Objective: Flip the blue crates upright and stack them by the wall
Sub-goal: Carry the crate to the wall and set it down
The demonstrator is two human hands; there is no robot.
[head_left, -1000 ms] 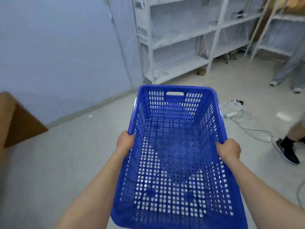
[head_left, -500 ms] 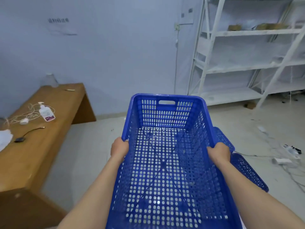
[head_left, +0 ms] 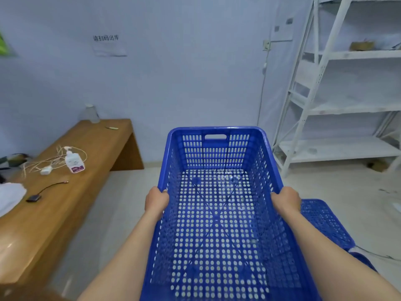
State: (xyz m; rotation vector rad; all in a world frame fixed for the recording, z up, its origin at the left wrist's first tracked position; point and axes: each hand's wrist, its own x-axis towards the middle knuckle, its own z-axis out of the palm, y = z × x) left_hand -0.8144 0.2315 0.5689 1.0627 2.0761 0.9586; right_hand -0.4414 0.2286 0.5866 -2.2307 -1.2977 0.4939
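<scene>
At centre, carried upright: blue crate (head_left: 217,213), left hand (head_left: 156,199) and right hand (head_left: 286,200) clamped on its side rims; view newly swung toward wall (head_left: 173,83) at 12 o'clock, second crate (head_left: 323,222) at 4 o'clock—set-down likely next.

Partly hidden and cut off

The held crate (head_left: 219,213) runs past the bottom edge; it and the right hand (head_left: 286,199) cover most of the second crate (head_left: 323,220), while the wall notice (head_left: 108,45) is unreadable.

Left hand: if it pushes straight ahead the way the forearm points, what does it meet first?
The left hand, gripping the blue crate rim, points over bare floor. The way looks free up to the wall, though depth is unclear.
</scene>
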